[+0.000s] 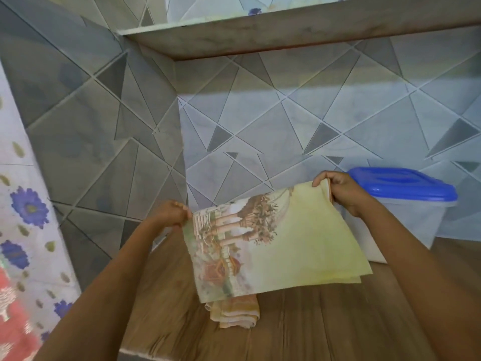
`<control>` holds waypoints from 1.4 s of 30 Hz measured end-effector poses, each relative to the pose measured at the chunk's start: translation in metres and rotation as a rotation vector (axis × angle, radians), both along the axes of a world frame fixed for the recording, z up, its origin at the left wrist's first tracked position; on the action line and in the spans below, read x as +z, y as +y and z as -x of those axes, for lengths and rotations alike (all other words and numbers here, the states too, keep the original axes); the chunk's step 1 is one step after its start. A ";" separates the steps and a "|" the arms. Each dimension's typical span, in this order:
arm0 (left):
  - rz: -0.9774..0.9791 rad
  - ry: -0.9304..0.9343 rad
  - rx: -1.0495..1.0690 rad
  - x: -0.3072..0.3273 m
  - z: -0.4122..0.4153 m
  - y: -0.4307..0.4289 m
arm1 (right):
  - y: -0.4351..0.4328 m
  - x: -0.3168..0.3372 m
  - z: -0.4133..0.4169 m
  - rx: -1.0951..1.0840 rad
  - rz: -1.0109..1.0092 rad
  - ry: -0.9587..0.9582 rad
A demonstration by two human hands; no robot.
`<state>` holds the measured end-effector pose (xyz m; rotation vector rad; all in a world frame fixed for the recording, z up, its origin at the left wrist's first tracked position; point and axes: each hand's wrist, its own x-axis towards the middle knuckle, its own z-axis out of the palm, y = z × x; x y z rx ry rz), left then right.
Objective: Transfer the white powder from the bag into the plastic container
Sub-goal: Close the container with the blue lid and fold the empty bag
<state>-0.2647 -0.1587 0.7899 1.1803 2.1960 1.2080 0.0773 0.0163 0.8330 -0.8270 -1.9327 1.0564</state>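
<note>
Over at the far left hangs a white fabric printed with blue flowers and green leaves [28, 209], and below it a pink-red patterned cloth [10, 311] shows at the corner. Next comes the grey wall of triangle-patterned tiles [86, 126], which turns a corner and runs on behind everything, with a grey stone-look shelf [260, 35] jutting out overhead. The person's left hand [171, 213] is raised above the brown wood-grain counter [312, 324], its fingers curled and pinching the upper left corner of a pale yellow flat sheet printed with a faded scene of pillars and foliage [286, 243]. The sheet hangs spread between both hands, tilted, its lower edge showing two layers; I cannot tell whether it is cloth, paper or a flattened bag. Just under its lower edge a folded cream and orange striped cloth [234, 313] lies on the counter, partly covered by it. The right hand [341, 191] sits higher than the left, thumb and fingers nipped tight on the sheet's upper right corner. Just behind and to the right of that hand stands the translucent rectangular plastic container [416, 222], on the counter against the tiled wall, with its bright blue plastic lid [406, 186] on top. The right forearm crosses in front of its lower corner, and I cannot tell what is inside.
</note>
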 end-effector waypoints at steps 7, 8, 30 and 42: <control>0.071 0.155 -0.514 0.023 -0.071 0.022 | -0.024 0.033 0.022 0.177 -0.137 -0.015; 0.042 0.152 -0.532 0.025 -0.077 0.026 | -0.027 0.037 0.022 0.213 -0.150 -0.011; -0.510 -0.252 -0.317 0.049 -0.107 0.045 | -0.029 -0.086 0.007 0.246 0.420 0.455; -0.424 -0.320 -0.386 0.024 -0.080 0.030 | -0.011 -0.064 0.021 0.153 0.281 0.452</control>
